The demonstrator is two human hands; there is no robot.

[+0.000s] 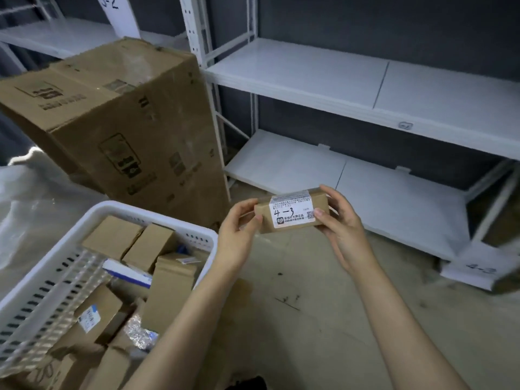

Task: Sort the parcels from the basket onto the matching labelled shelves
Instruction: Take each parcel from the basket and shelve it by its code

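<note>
One small brown cardboard parcel (319,199), held level in mid-air over the floor (309,319), just in front of the lowest white shelf (394,201). Was long and flat, with a white label (292,211) across the facing side. Read "4-3" in black handwriting, above small print and a square code. Was pinched at its left end by the left hand (239,237), thumb on the front, fingers behind. Was gripped at its right end by the right hand (343,232), thumb at the label's edge, fingers curled over the top. Hung up and right of a white basket (157,213) full of other parcels (152,243). Behind the basket, a large tilted carton (121,114). At the shelf's foot, a white sheet (475,270) with blurred writing.
</note>
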